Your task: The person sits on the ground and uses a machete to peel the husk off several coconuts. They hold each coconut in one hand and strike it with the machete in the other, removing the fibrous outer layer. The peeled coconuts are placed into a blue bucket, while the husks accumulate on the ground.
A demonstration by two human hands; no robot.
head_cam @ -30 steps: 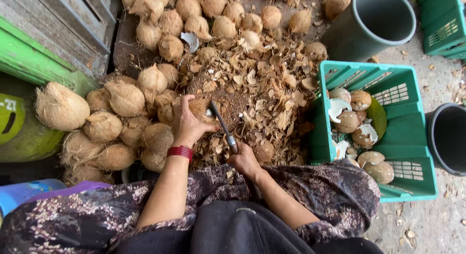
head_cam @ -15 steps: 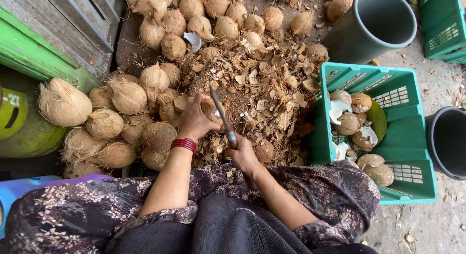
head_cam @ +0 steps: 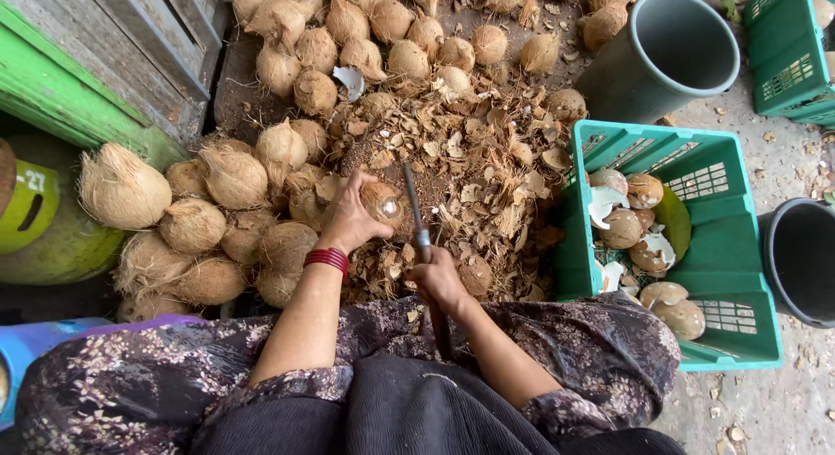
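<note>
Fingers of the left hand (head_cam: 352,220) wrap a coconut (head_cam: 381,204), and the right hand (head_cam: 439,279) is closed around the handle of a knife (head_cam: 414,213). Half a second ago the blade leaned left across the nut; now it stands almost straight up beside it, touching its right side. The coconut looks brown and partly stripped, with a pale wet spot at its end — it sits over the heap of husk chips (head_cam: 470,159), between the whole nuts (head_cam: 217,220) and the green crate (head_cam: 696,246). Its far side is hidden by the fingers, and the knife's handle end is lost against the dark skirt.
</note>
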